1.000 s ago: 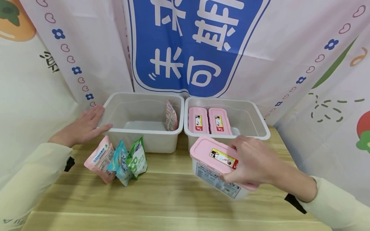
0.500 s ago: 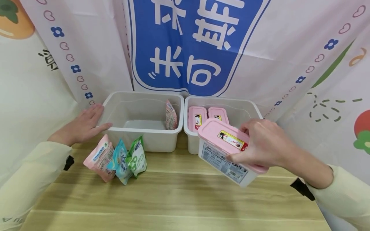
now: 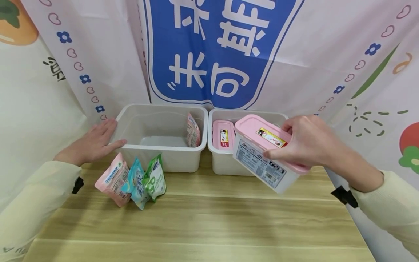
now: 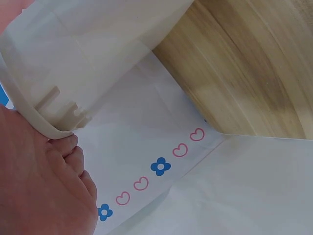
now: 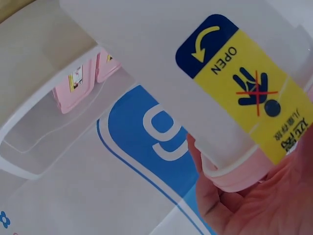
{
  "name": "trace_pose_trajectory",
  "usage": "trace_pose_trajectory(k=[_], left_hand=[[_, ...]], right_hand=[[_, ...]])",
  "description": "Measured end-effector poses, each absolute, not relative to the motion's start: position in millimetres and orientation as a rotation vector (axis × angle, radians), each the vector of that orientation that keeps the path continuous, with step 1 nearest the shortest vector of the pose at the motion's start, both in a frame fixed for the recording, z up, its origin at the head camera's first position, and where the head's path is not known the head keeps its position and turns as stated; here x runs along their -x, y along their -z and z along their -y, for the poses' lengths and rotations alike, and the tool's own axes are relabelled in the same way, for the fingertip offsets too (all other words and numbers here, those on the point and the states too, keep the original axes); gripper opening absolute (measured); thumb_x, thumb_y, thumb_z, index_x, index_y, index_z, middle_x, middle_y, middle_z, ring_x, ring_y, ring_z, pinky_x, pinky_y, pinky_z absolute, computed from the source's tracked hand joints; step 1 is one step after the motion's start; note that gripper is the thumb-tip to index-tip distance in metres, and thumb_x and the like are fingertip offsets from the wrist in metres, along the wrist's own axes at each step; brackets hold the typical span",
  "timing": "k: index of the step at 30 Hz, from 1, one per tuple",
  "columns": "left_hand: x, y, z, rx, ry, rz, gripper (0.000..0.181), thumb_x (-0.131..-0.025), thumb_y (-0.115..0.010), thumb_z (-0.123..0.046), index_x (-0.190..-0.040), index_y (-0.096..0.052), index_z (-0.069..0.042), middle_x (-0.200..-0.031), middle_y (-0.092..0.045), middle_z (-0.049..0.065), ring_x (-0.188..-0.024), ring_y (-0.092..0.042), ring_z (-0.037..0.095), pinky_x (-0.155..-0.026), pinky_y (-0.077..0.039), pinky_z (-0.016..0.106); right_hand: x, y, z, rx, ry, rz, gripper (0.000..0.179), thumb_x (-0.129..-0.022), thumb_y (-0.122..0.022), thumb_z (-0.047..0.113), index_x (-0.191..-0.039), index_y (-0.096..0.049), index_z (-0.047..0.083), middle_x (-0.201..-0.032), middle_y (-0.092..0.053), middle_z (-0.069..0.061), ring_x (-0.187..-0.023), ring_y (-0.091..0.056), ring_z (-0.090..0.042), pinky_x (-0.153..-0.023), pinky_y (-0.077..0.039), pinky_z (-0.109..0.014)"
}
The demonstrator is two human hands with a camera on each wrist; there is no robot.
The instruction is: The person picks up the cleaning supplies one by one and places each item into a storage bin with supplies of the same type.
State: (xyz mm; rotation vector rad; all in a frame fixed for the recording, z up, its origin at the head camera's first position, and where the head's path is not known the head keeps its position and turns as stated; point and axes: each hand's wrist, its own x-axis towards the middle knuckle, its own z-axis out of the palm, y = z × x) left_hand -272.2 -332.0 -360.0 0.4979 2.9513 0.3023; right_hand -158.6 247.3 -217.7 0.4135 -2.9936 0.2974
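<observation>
My right hand (image 3: 307, 140) grips a white plastic box (image 3: 256, 160) by its pink lid, thumb at the front edge. The box hangs tilted above the table, overlapping the right grey bin (image 3: 222, 163) in the head view. Another pink-lidded box (image 3: 223, 134) stands at that bin's left end; the right wrist view shows two pink lids (image 5: 76, 85) inside. My left hand (image 3: 90, 142) rests at the near left corner of the left grey bin (image 3: 173, 160), thumb along the front rim and fingers extended at the side. A pink pouch (image 3: 193, 131) stands inside that bin.
In front of the left bin, a pink pouch (image 3: 114, 180), a blue pouch (image 3: 137, 185) and a green pouch (image 3: 156, 178) stand close together on the wooden table (image 3: 196, 225). A printed cloth (image 3: 281, 83) hangs behind the bins.
My right hand has carried the box up, to the right and back, from in front of the right bin to over its front rim. My left hand stays at the left bin.
</observation>
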Motion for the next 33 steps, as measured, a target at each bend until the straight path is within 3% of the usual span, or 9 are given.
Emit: trace_pose_trajectory(k=[11, 19, 33], left_hand=[[270.4, 362.4, 334.2, -0.511, -0.306, -2.965, 0.094, -0.109, -0.041, -0.055, -0.165, -0.001, 0.008, -0.173, 0.002, 0.034, -0.161, 0.001, 0.054, -0.128, -0.004, 0.073], [270.3, 362.1, 334.9, -0.510, -0.302, -2.969, 0.094, -0.109, -0.040, -0.055, -0.165, -0.001, 0.009, -0.173, 0.002, 0.035, -0.161, 0.001, 0.055, -0.128, -0.004, 0.073], [270.6, 362.1, 333.8, -0.512, -0.314, -2.963, 0.094, -0.109, -0.040, -0.056, -0.165, 0.000, 0.008, -0.173, 0.001, 0.034, -0.161, 0.002, 0.054, -0.128, -0.003, 0.072]], right_hand=[[186.3, 205.0, -256.1, -0.268, -0.341, 3.014, 0.068, -0.078, -0.085, 0.064, -0.098, -0.073, 0.001, -0.073, -0.074, -0.008, -0.056, -0.066, -0.019, -0.046, -0.045, -0.031], [204.2, 202.3, -263.2, -0.187, -0.394, 3.013, 0.065, -0.080, -0.082, 0.065, -0.087, -0.072, 0.001, -0.069, -0.072, -0.010, -0.055, -0.066, -0.022, -0.046, -0.047, -0.031], [230.8, 201.7, -274.9, -0.010, -0.401, 3.013, 0.076, -0.077, -0.075, 0.079, -0.076, -0.068, 0.003, -0.063, -0.068, -0.010, -0.052, -0.065, -0.024, -0.045, -0.044, -0.031]])
